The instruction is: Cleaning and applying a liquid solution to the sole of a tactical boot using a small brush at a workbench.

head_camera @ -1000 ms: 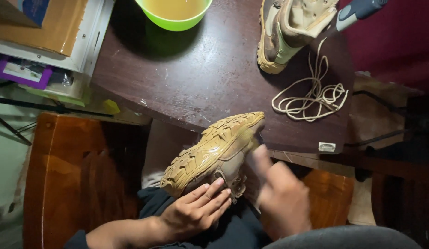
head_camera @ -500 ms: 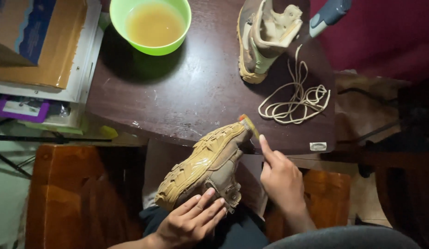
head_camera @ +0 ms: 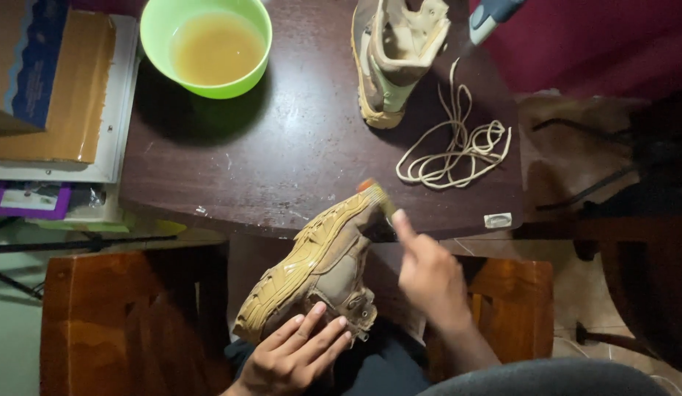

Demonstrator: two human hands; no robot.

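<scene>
while the left hand (head_camera: 293,356) is steadying the heel end of a tan boot (head_camera: 319,268), its fingers (head_camera: 312,334) are lying spread and flat against the boot's side rather than wrapped around it; the boot is resting sole-up over the person's lap, just below the near edge of the dark wooden counter (head_camera: 282,147), with its toe pointing up toward that edge. the right hand (head_camera: 429,275) is sitting beside the toe, fingers drawn together on a small brush (head_camera: 378,198) with an orange tip that is touching the toe end of the sole. on the counter a second tan boot (head_camera: 396,59) is lying near the far edge, a loose pile of cream laces (head_camera: 458,150) is curling just beside it, and a green bowl (head_camera: 205,44) of murky yellowish liquid is standing well apart to the left. a cardboard box (head_camera: 51,81) is sitting on a white tray at the left
</scene>
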